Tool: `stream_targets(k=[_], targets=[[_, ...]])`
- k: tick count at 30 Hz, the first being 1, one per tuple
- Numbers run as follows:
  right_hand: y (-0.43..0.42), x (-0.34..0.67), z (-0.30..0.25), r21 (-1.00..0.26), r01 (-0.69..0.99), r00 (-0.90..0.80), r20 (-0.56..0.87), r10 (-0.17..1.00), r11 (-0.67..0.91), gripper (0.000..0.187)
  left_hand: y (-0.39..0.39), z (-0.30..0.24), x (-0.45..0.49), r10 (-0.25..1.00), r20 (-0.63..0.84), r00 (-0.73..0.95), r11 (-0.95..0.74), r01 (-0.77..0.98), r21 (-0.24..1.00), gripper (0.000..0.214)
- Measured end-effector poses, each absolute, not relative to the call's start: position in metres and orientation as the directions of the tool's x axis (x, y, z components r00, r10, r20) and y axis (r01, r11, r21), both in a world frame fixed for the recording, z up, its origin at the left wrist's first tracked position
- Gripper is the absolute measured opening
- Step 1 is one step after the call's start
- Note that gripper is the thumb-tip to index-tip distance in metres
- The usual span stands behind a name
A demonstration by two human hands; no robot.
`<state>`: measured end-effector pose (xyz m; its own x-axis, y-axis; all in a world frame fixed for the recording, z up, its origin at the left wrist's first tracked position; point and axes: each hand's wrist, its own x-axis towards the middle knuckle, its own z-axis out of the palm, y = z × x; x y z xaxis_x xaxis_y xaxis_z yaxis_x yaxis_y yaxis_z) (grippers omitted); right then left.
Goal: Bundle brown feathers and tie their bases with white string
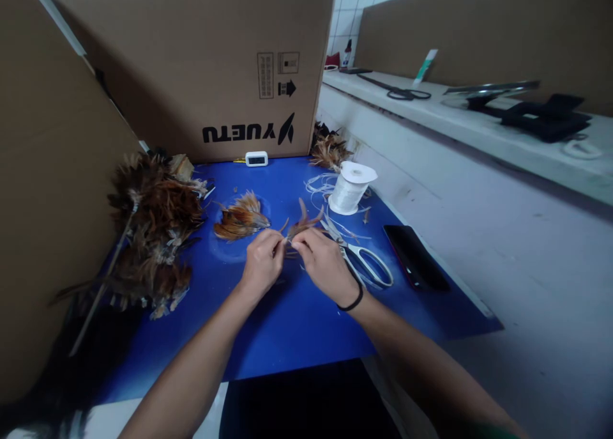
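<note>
The feathers (305,223) are sitting between both hands, just above the table (297,340). The right hand (325,260) is clamping its fingers on them; the left hand (262,260) is pinching its fingers together at their base end. Finer detail there is proving too small to confirm. Judged risks: a loose pinch could be letting quills slip or twist; the scissors (354,252), lying just beside the right hand, could be catching plumes. The tips are pointing away from the person, the long axis slanting rightward.
</note>
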<state>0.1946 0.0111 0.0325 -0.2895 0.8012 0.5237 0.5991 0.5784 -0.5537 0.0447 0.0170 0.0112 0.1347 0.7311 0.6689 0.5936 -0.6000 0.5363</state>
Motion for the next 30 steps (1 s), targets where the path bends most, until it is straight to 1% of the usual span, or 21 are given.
stream_targets(k=[1, 3, 5, 7, 8, 10, 13, 16, 20, 25, 28, 30], targets=[[0.013, 0.194, 0.029, -0.660, 0.525, -0.245, 0.488, 0.838, 0.538, 0.012, 0.017, 0.012, 0.045, 0.737, 0.666, 0.118, -0.589, 0.596, 0.546, 0.017], [0.016, 0.193, 0.022, -0.845, 0.357, -0.183, 0.356, 0.916, 0.399, 0.010, 0.017, 0.013, 0.045, 0.760, 0.645, 0.086, -0.559, 0.592, 0.580, 0.017], [0.019, 0.191, 0.018, -0.958, 0.180, -0.168, 0.194, 0.967, 0.223, 0.010, 0.018, 0.013, 0.045, 0.788, 0.613, 0.056, -0.530, 0.568, 0.630, 0.018], [0.020, 0.190, 0.017, -0.997, 0.019, -0.173, 0.072, 0.982, 0.077, 0.011, 0.019, 0.014, 0.044, 0.809, 0.587, 0.037, -0.513, 0.531, 0.674, 0.018], [0.020, 0.189, 0.017, -0.998, -0.050, -0.178, 0.034, 0.983, 0.026, 0.011, 0.019, 0.014, 0.044, 0.815, 0.578, 0.033, -0.510, 0.513, 0.690, 0.019], [0.020, 0.189, 0.018, -0.986, -0.161, -0.195, -0.014, 0.981, -0.046, 0.014, 0.019, 0.014, 0.044, 0.822, 0.569, 0.034, -0.510, 0.488, 0.708, 0.019], [0.019, 0.190, 0.019, -0.959, -0.261, -0.236, -0.043, 0.971, -0.106, 0.019, 0.020, 0.014, 0.044, 0.828, 0.559, 0.044, -0.508, 0.480, 0.715, 0.019], [0.020, 0.191, 0.019, -0.949, -0.295, -0.241, -0.041, 0.970, -0.113, 0.020, 0.020, 0.013, 0.044, 0.832, 0.553, 0.042, -0.502, 0.484, 0.717, 0.019], [0.022, 0.190, 0.018, -0.960, -0.262, -0.201, -0.043, 0.979, -0.096, 0.020, 0.020, 0.014, 0.044, 0.833, 0.551, 0.059, -0.505, 0.488, 0.712, 0.020], [0.026, 0.187, 0.014, -0.970, -0.226, -0.190, -0.049, 0.980, -0.093, 0.022, 0.020, 0.013, 0.045, 0.840, 0.538, 0.070, -0.503, 0.471, 0.724, 0.021], [0.026, 0.187, 0.012, -0.989, -0.134, -0.183, -0.039, 0.982, -0.065, 0.021, 0.020, 0.013, 0.044, 0.844, 0.531, 0.075, -0.501, 0.465, 0.730, 0.023], [0.024, 0.189, 0.011, -1.000, 0.005, -0.175, 0.023, 0.984, 0.024, 0.019, 0.021, 0.013, 0.043, 0.849, 0.524, 0.069, -0.490, 0.476, 0.731, 0.024]])
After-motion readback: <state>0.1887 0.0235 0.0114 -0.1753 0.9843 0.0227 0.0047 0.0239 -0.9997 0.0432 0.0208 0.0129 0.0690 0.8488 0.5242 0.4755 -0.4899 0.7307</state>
